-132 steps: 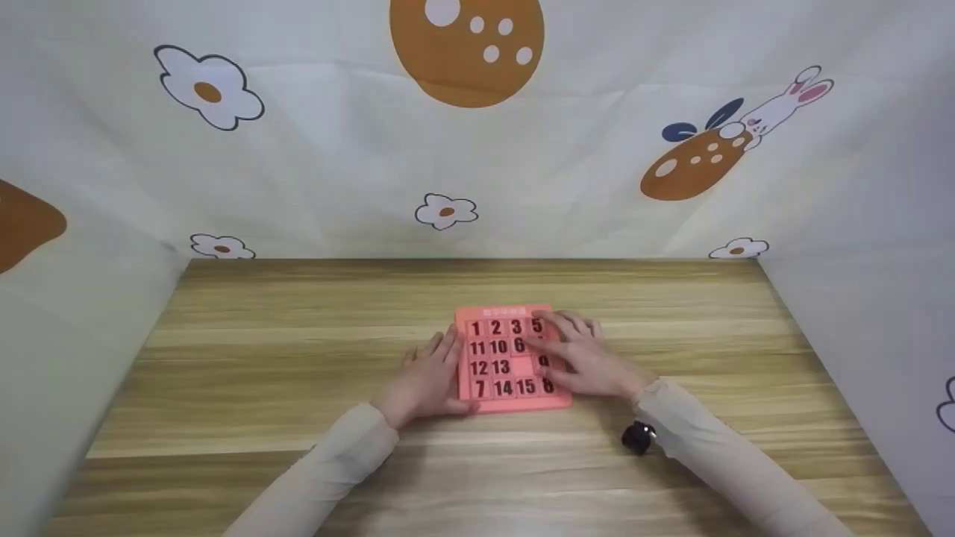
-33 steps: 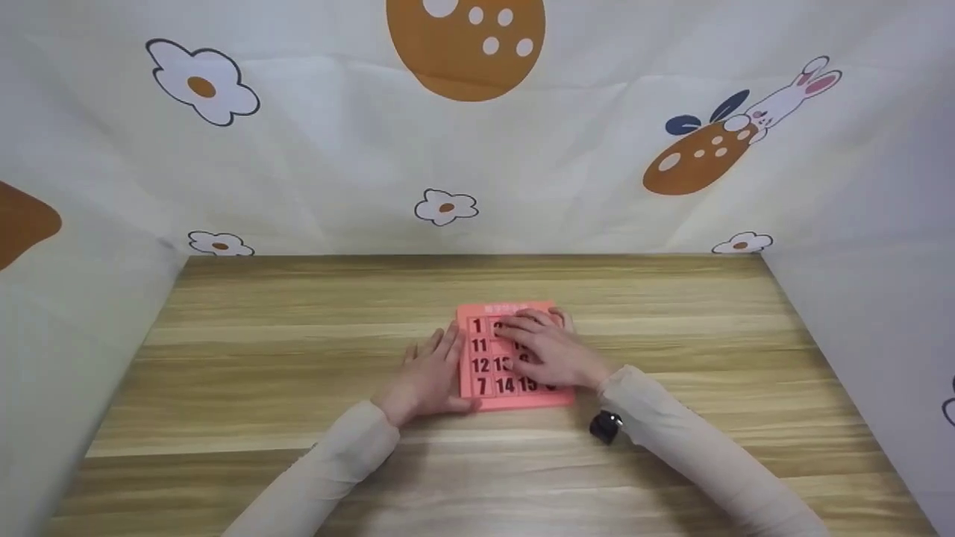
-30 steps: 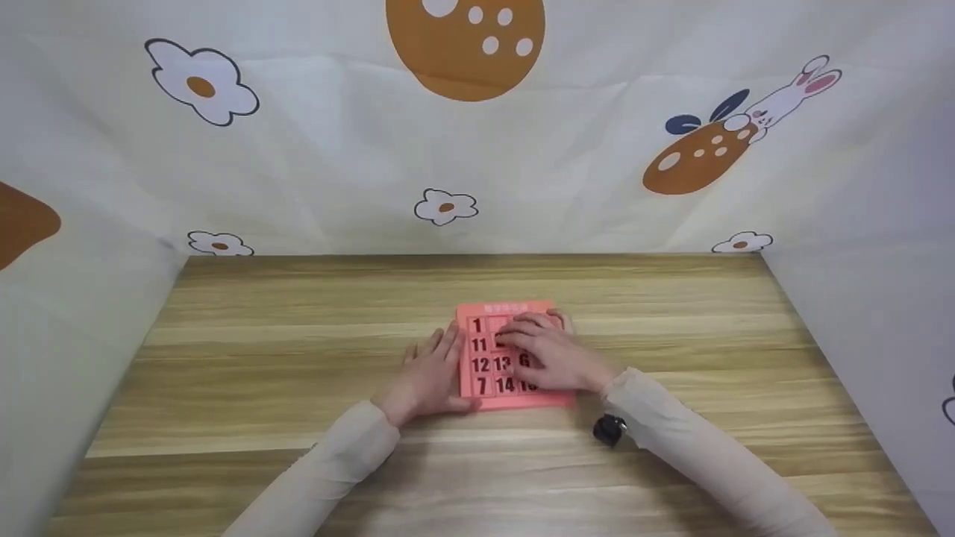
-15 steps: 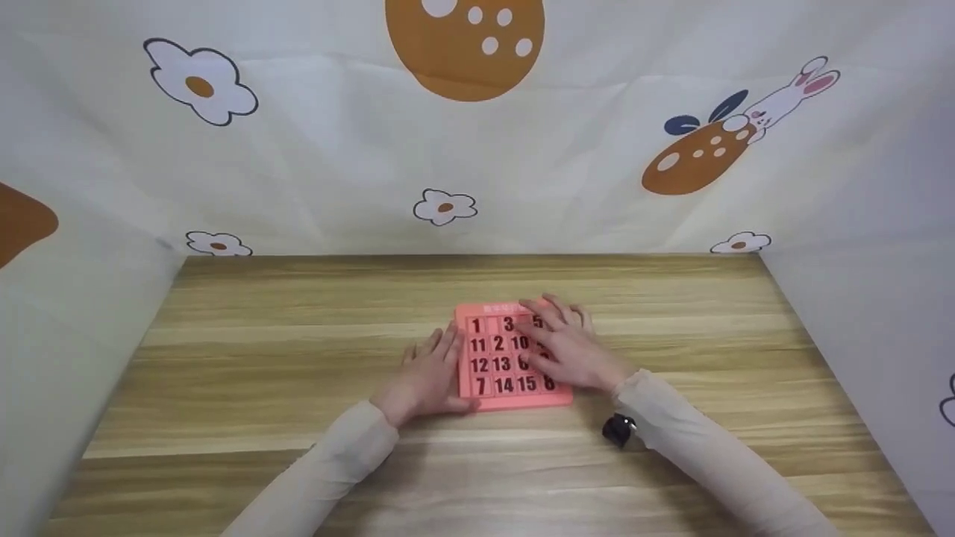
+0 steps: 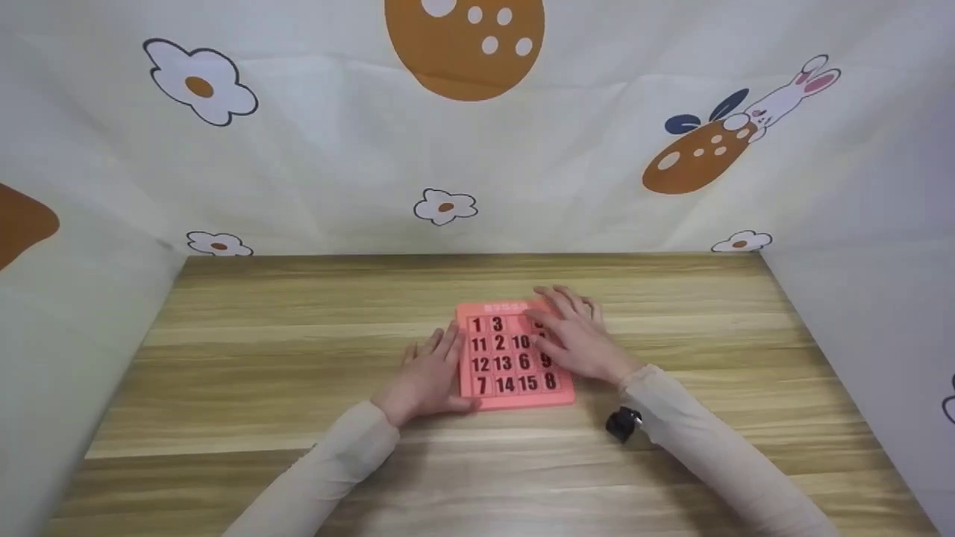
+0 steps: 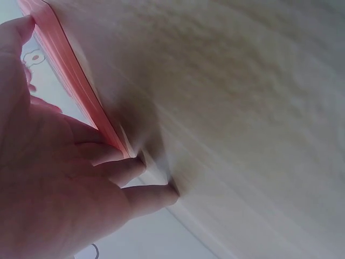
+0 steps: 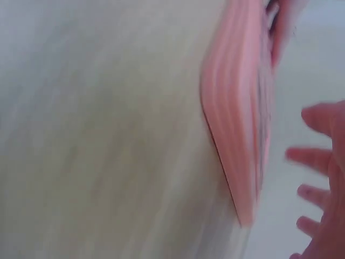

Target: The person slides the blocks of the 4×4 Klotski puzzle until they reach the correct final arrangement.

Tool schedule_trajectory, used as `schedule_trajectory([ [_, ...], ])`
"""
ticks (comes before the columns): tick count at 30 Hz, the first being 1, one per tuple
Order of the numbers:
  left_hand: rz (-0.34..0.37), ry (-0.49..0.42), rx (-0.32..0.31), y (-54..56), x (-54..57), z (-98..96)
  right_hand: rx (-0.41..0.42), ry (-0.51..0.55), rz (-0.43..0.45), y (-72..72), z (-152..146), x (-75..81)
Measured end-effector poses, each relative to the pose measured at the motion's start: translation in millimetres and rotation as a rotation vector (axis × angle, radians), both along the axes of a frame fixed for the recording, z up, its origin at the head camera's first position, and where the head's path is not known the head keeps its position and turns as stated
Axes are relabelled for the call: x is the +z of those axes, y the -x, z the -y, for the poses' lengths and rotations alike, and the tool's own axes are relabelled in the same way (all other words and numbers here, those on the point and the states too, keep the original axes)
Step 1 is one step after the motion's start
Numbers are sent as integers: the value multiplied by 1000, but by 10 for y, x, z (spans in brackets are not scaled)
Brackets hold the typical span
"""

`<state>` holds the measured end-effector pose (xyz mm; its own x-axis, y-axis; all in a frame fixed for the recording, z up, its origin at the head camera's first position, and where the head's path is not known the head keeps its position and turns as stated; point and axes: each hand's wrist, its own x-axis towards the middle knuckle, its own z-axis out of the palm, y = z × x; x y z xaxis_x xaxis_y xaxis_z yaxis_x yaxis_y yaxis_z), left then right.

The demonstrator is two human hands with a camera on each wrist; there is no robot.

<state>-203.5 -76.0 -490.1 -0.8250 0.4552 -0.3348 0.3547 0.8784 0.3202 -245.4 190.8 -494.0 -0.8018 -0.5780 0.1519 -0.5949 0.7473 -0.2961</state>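
Note:
A pink number sliding puzzle (image 5: 489,403) lies flat on the wooden table. Its top row shows 1, 3 (image 5: 498,324), a vacant slot (image 5: 516,324) and a tile partly hidden by fingers. Row two reads 11, 2, 10, with its last tile mostly covered. Below are 12, 13, 6, 9, then 7, 14, 15, 8. My left hand (image 5: 424,380) rests along the left edge, fingers extended, thumb at the near-left corner. Spread and slightly bent, the fingers of my right hand (image 5: 586,343) are over the upper right part; the right wrist view (image 7: 329,178) shows them apart from the board.
The wooden table (image 5: 298,313) extends around the puzzle on all sides. Pale printed cloth (image 5: 328,149) walls it in at the back and both sides. A small black device (image 5: 623,424) sits at my right wrist.
Since the oldest frame, tile 2 has gone down a row, 10 right and 6 down. Tile 3 has slid left into column two. My right hand has drawn back rightward; the left stays put.

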Motion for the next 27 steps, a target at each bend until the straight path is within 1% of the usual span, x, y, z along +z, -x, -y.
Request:
schedule_trajectory([
  [4,6,-6,-2,-6,6,2,-79,-2,-31,11,-153,-8],
  [6,11,-7,0,-2,6,2,-92,-15,-28,8,-200,-25],
  [8,12,-3,1,4,2,-1,-89,-20,-16,3,-221,-43],
  [11,14,0,5,9,-2,-7,-55,-15,15,-9,-218,-46],
  [16,0,-9,-1,-3,-12,-3,53,-15,63,-12,-167,-38],
  [18,-7,-12,-5,-9,-14,-2,79,-2,62,-11,-167,-33],
  [20,-13,-26,-6,-13,-19,0,96,33,53,-8,-188,-20],
  [24,-8,-25,-2,-9,-12,-1,138,98,35,12,-249,-6],
  [27,-3,-15,0,1,-8,-3,138,99,22,22,-277,3],
])
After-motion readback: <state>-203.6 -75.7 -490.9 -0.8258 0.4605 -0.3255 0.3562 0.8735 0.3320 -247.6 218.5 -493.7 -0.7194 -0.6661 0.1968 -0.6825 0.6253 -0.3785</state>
